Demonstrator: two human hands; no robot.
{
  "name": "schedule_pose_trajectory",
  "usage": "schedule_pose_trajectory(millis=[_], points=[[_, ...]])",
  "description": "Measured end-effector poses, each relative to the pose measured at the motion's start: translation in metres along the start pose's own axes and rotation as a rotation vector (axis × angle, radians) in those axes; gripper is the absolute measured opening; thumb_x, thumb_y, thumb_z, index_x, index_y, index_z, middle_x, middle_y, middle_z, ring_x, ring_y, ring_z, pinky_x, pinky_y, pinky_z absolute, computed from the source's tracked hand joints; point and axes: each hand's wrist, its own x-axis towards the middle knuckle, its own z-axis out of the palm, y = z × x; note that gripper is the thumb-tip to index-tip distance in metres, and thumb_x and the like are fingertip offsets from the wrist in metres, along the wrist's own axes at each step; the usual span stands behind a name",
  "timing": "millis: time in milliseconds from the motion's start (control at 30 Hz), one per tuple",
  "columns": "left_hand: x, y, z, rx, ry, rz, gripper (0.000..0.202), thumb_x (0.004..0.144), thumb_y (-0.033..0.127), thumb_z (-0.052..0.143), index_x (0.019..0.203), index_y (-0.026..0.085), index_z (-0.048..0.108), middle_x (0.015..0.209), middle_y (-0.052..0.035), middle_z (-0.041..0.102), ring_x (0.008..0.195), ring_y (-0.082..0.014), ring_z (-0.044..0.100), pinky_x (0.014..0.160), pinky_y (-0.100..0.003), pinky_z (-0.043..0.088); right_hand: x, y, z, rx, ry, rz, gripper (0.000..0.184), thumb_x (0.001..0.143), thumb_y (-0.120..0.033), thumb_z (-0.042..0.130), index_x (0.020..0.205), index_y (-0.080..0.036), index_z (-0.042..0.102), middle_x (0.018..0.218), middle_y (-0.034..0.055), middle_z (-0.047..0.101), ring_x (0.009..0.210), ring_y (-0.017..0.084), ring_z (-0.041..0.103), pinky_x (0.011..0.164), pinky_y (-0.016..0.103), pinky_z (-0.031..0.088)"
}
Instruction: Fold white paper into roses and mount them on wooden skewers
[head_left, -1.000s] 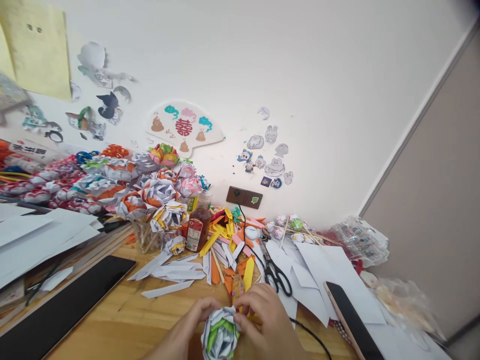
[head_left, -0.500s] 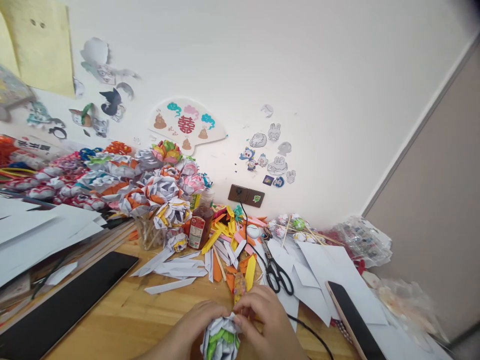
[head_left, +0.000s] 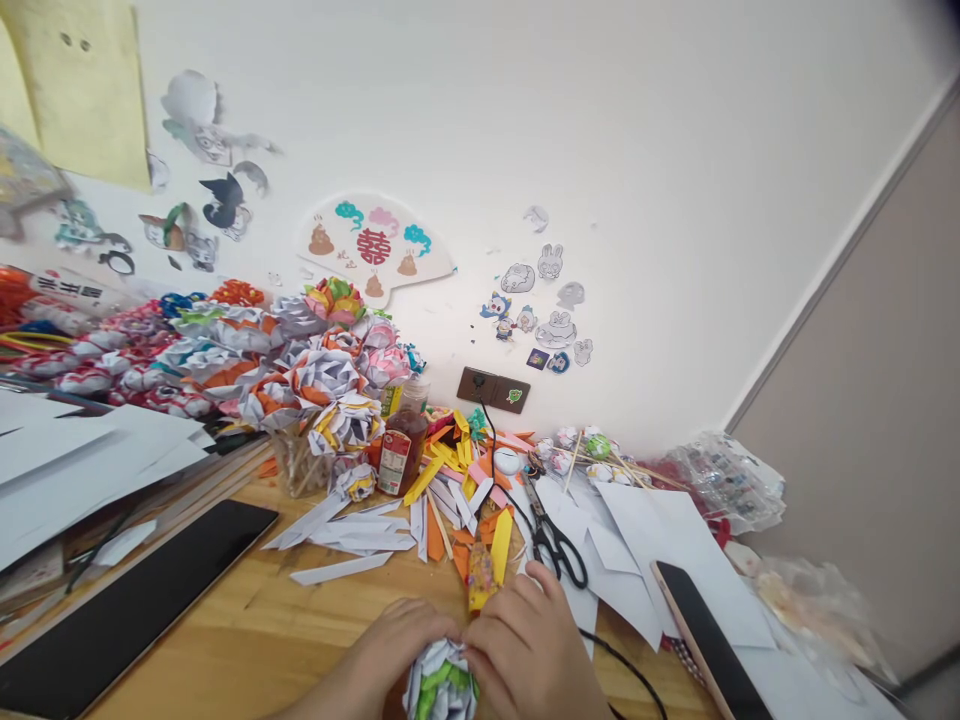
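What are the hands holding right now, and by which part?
A white-and-green paper flower, by its outer edge: left hand at the far left side, right hand at the far right. Its underside is hidden.

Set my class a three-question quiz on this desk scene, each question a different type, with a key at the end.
1. True or false: the left hand and right hand both touch a paper flower.
2. Which lies nearest the right hand: A, bottle; B, scissors; C, socket?
3. Fill in: the flower between the hands is white and ____.

Key: 1 true; 2 B; 3 green.
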Motion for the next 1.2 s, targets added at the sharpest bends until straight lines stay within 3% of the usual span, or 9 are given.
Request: schedule_pose_trajectory(millis=[400,700,867,1200], points=[[-0.002,0.002,-0.003,0.044,-0.009,-0.001,0.046,0.064,0.007,0.063,0.104,0.026,0.051,0.096,-0.0021,0.063,0.086,-0.0202,0.060,0.077,-0.028,0.047,-0.006,-0.006,0.007,-0.194,0.056,-0.029,0.034,0.087,-0.006,0.037,0.060,-0.019,0.052,0.050,-0.0018,0.051,0.051,0.015,0.041,0.077,0.036,0.033],[-0.002,0.000,-0.002,0.044,0.001,0.006,0.054,0.060,0.001,0.059,0.107,0.026,0.049,0.097,-0.0018,0.062,0.087,-0.0204,0.060,0.078,-0.029,0.047,-0.005,-0.010,0.008,-0.231,0.076,-0.041,0.031,0.089,-0.008,0.039,0.068,-0.018,0.060,0.049,-0.0013,0.054,0.051,0.015,0.042,0.078,0.036,0.035],[-0.003,0.001,-0.003,0.018,-0.011,-0.002,0.048,0.062,0.004,0.061,0.103,0.025,0.052,0.094,-0.0016,0.063,0.085,-0.0200,0.060,0.077,-0.029,0.048,-0.004,-0.009,0.007,-0.254,0.064,-0.055,0.032,0.089,-0.007,0.038,0.071,-0.018,0.061,0.049,-0.0019,0.054,0.049,0.014,0.043,0.078,0.037,0.036],[-0.004,-0.002,0.000,0.005,0.017,0.025,0.058,0.059,-0.001,0.058,0.108,0.027,0.049,0.098,-0.0021,0.063,0.088,-0.0205,0.060,0.079,-0.030,0.048,-0.004,-0.011,0.007,-0.255,0.066,-0.054,0.034,0.088,-0.005,0.037,0.064,-0.018,0.057,0.048,-0.0017,0.052,0.049,0.014,0.042,0.077,0.036,0.035]])
